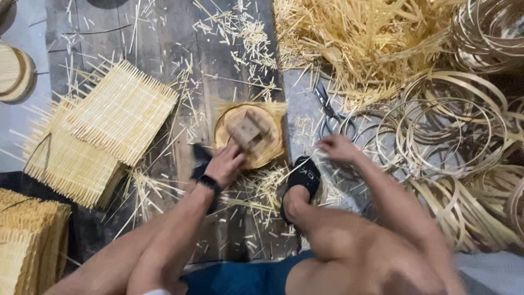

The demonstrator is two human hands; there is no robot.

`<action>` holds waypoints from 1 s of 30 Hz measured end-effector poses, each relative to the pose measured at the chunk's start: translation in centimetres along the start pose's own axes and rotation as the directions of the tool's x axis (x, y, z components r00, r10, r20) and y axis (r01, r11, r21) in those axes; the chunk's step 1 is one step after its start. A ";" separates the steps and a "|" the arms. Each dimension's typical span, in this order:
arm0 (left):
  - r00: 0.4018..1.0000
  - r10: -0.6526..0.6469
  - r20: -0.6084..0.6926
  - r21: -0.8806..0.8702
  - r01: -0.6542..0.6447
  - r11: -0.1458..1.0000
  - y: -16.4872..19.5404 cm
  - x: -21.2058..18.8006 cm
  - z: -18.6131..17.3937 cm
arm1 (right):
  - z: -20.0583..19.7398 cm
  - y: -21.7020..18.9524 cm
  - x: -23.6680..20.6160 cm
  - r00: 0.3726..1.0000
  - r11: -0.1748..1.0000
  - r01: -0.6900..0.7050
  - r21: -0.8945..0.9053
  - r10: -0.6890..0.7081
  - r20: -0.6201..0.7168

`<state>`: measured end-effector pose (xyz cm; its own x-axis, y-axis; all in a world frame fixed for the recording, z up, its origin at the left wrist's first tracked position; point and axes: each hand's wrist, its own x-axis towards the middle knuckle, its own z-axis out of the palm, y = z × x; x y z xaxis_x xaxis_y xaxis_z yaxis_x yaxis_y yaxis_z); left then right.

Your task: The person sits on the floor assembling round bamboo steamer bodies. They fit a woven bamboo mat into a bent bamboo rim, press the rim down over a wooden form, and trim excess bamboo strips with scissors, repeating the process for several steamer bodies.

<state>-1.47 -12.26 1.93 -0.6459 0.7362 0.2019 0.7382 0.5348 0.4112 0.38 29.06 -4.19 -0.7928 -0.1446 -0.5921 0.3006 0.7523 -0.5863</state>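
Note:
My left hand (225, 164) grips a wooden block mallet (248, 130) and holds it over a round bamboo tray (273, 147) that lies on the dark wooden floor. My right hand (337, 147) reaches out to the right of the tray, fingers spread, close to a pair of scissors (330, 112) and touching nothing I can make out. My right foot in a black sandal (302, 180) rests just below the tray. A dark band sits on my left wrist.
Stacks of woven bamboo mats (109, 125) lie at left. A heap of bamboo strips (371, 38) fills the top right, with several thin bamboo hoops (447, 125) beside it. Loose splinters litter the floorboards.

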 end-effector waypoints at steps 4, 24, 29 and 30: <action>0.925 -0.372 0.073 -0.020 0.374 0.927 -1.7 -1.9 0.3 | 3.6 6.7 1.4 0.930 0.995 0.006 0.103 0.033 -0.367; 0.889 -0.438 -0.136 -0.029 0.439 0.898 -1.1 8.9 2.6 | 0.9 2.8 3.6 0.905 0.883 -0.339 0.326 0.400 -0.143; 0.934 -0.352 0.062 0.024 0.351 0.936 -3.3 8.3 3.2 | 1.2 -5.9 -1.7 0.895 0.818 -0.133 0.559 0.341 -0.286; 0.931 -0.359 0.062 0.078 0.354 0.932 -3.0 7.7 3.5 | 2.0 -7.9 -2.4 0.881 0.771 -0.046 0.635 0.331 -0.338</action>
<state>-7.97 -6.73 -0.87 -0.8544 0.5193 -0.0151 0.4743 0.7916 0.3853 1.01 22.16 0.77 -0.7784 0.3388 -0.5285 0.6048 0.1790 -0.7760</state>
